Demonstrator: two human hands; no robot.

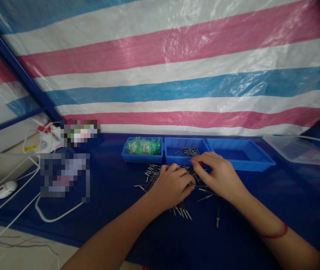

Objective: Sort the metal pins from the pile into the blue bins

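A loose heap of thin metal rivets (153, 172) lies on the dark blue table, spread around and under my left hand (174, 183). Its fingers are curled down, and a rivet (191, 184) shows by the thumb and index finger. My right hand (219, 173) is pinched at the front edge of the middle blue bin (174, 141); whatever is between its fingertips is too small to make out. Inside that bin sits a small pile of rivets (191, 151). One single rivet (218, 217) lies apart, nearer to me.
A left blue bin (141, 159) holds green plastic packets (145, 145). To the right stands another blue bin (239, 150), then a clear plastic sheet or lid (298, 150). White cables (50, 219) and blurred items are at left. A striped tarp (177, 82) hangs behind.
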